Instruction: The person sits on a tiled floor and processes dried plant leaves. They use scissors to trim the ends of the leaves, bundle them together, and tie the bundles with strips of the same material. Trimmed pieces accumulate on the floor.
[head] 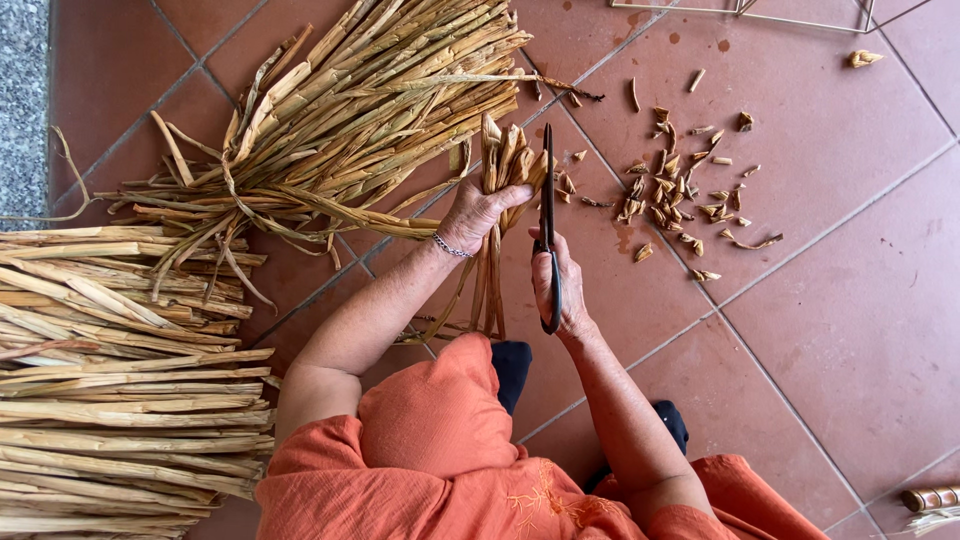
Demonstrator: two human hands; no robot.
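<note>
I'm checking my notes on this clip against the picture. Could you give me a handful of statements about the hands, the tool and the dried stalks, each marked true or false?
1. The left hand grips a small bunch of dried stalks. True.
2. The right hand holds a hammer. False: it holds dark scissors, blades pointing away from the person.
3. Cut stalk ends lie scattered on the tiled floor to the right of the scissors. True.
4. The left wrist is bare. False: it wears a thin bracelet.
5. A large stack of stalks lies on the person's left. True.
</note>
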